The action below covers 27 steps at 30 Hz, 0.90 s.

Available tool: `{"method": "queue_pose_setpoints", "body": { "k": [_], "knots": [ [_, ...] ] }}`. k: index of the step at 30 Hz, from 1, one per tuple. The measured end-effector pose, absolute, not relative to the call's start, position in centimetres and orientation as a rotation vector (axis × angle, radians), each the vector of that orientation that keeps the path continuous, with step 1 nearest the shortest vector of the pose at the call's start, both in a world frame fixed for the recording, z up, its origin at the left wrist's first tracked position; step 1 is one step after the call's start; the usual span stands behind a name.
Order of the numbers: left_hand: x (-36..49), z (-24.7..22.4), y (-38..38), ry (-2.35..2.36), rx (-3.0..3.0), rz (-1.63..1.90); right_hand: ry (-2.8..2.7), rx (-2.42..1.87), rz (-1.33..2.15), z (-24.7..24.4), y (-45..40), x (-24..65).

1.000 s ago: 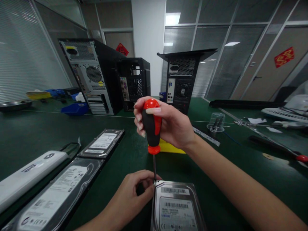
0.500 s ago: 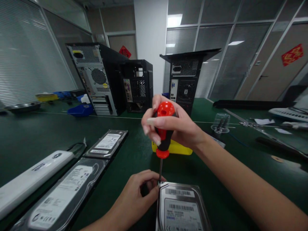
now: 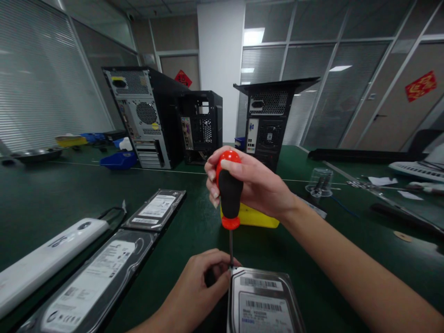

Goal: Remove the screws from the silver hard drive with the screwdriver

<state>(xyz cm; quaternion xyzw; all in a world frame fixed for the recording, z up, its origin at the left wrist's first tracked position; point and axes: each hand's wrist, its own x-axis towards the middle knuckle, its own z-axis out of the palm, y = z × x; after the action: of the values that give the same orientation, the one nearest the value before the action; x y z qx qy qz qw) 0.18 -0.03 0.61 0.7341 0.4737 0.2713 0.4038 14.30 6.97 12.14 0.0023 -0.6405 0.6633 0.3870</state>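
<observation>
My right hand (image 3: 249,180) is closed around the red and black handle of a screwdriver (image 3: 231,194), held upright. Its shaft runs down to the far left corner of a silver hard drive (image 3: 265,300), which lies label up at the front. At that same corner, my left hand (image 3: 204,282) has thumb and fingers curled close together against the drive's edge. Whatever may be between those fingertips is hidden by the fingers. Behind my right hand, a yellow bin (image 3: 258,216) is partly covered.
Two more hard drives (image 3: 93,277) (image 3: 156,210) and a white power strip (image 3: 52,254) lie to the left. Computer cases (image 3: 166,120) (image 3: 265,120) stand at the back, beside a blue bin (image 3: 118,160). A clear cup (image 3: 321,181) with dark pieces sits right.
The screwdriver handle has turned, showing more black toward me, and my right hand's grip has rotated with it. My left hand stays at the drive's corner. The whole view has shifted slightly.
</observation>
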Motion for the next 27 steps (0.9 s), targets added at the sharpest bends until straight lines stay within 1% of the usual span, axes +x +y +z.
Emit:
{"method": "queue_pose_setpoints", "body": {
  "k": [5, 19, 27],
  "knots": [
    [0.27, 0.75, 0.01, 1.209, 1.854, 0.686, -1.623, 0.032, 1.57, 11.99, 6.53, 13.88],
    [0.26, 0.84, -0.11, 1.207, 1.835, 0.686, -1.567, -0.043, 1.634, 12.19, 6.85, 14.05],
    [0.29, 0.71, -0.19, 1.22, 1.835, 0.701, -1.58, 0.002, 1.68, 12.53, 6.72, 14.33]
  ]
}}
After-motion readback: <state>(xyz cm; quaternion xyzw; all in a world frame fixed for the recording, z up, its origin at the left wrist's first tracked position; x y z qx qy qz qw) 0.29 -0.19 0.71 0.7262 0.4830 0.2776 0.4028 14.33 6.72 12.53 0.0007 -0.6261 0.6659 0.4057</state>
